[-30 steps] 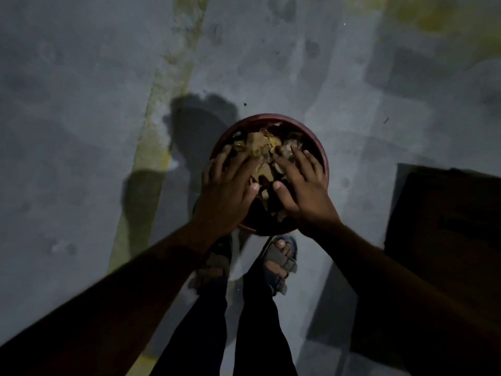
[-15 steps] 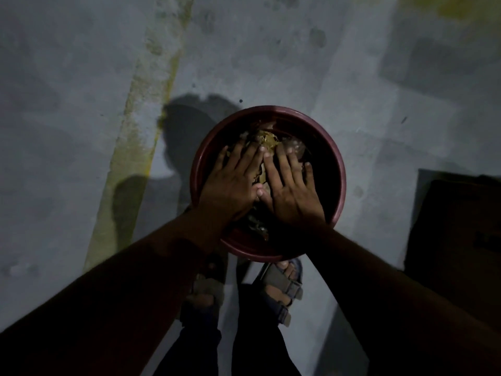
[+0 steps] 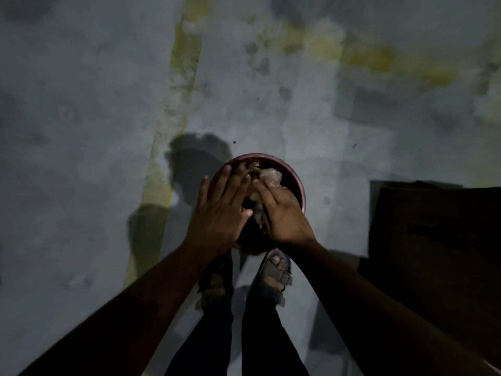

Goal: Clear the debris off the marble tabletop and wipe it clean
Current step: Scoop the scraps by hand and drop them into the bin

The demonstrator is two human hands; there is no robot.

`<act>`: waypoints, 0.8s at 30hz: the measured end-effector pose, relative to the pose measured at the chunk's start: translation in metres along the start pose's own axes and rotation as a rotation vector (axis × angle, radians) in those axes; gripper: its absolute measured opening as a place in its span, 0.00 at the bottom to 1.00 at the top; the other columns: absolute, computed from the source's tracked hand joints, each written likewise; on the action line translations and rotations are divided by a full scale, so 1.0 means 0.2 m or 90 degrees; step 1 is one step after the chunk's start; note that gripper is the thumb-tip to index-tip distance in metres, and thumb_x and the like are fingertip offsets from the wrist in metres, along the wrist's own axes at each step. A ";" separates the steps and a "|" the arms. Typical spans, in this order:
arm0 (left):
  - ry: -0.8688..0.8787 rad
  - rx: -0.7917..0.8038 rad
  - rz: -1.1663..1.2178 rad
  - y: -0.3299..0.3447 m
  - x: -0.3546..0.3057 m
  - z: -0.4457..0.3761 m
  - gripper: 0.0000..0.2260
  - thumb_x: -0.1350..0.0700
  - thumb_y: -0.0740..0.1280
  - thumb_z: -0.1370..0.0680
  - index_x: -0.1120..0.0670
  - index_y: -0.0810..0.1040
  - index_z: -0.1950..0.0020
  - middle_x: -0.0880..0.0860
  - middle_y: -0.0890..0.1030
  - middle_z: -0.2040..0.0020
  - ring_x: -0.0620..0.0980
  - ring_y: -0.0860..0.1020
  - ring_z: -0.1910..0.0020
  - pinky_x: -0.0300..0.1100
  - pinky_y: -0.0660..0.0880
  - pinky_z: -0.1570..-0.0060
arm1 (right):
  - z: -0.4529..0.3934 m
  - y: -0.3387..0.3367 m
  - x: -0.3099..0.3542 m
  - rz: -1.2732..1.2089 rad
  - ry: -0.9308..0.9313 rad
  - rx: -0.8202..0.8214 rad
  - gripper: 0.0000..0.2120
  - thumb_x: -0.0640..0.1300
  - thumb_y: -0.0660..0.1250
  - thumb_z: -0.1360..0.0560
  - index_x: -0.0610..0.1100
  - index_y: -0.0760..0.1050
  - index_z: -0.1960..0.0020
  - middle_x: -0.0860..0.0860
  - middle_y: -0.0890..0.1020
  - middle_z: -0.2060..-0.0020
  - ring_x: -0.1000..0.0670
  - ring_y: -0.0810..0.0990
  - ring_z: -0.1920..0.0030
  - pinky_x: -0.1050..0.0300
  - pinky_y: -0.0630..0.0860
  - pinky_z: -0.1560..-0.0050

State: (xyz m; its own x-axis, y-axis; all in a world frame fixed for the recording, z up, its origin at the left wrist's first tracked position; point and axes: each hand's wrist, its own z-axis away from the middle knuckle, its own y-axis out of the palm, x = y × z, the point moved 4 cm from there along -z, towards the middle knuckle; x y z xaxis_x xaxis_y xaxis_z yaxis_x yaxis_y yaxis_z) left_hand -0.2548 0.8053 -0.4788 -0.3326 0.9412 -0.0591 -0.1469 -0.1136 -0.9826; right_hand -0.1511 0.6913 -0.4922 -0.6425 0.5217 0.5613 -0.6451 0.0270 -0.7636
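Note:
A round dark-red bin stands on the grey floor just in front of my feet. It holds a heap of brown and pale debris, scraps that look like dry leaves and crumpled plastic. My left hand hovers flat over the bin's left rim, fingers spread, with nothing in it. Beside it, my right hand is palm down above the debris with its fingers apart; I see nothing gripped. Both hands hide much of the bin's inside. No marble tabletop is in view.
A dark box-like object sits on the floor at the right, close to the bin. My sandalled feet stand right behind the bin. A faded yellow stripe runs along the stained concrete floor at the left.
My hands were pressed down on the debris inside the bin; they have lifted out and now hover above it. The camera has risen, so the bin looks smaller.

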 end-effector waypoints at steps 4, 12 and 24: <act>-0.008 0.009 0.061 -0.45 0.00 0.12 0.32 0.42 0.51 0.19 0.54 0.56 0.18 0.54 0.56 0.18 0.56 0.53 0.18 0.63 0.54 0.24 | 0.13 -0.31 0.29 -0.083 0.065 0.034 0.38 0.41 0.75 0.28 0.39 0.65 0.22 0.39 0.66 0.22 0.38 0.72 0.27 0.47 0.73 0.31; 0.033 0.075 -0.011 -0.47 0.02 0.23 0.33 0.42 0.50 0.20 0.55 0.53 0.17 0.54 0.52 0.17 0.55 0.51 0.18 0.61 0.51 0.22 | 0.18 -0.30 0.37 0.087 0.096 0.025 0.32 0.51 0.59 0.20 0.43 0.59 0.19 0.43 0.62 0.20 0.40 0.57 0.19 0.36 0.55 0.22; 0.192 -0.043 -0.025 -1.57 -0.22 0.53 0.32 0.42 0.55 0.17 0.57 0.53 0.18 0.58 0.54 0.17 0.57 0.52 0.18 0.61 0.53 0.22 | 1.00 -1.09 1.01 0.171 0.097 -0.096 0.30 0.59 0.52 0.16 0.47 0.58 0.18 0.47 0.56 0.17 0.46 0.52 0.17 0.33 0.54 0.22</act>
State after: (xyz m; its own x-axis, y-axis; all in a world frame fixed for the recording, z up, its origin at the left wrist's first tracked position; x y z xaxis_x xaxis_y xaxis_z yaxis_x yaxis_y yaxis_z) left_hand -0.2935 0.7656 -0.1490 -0.0344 0.9976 -0.0599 -0.0888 -0.0628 -0.9941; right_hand -0.2239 0.6195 -0.1486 -0.7052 0.6478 0.2882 -0.3854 -0.0089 -0.9227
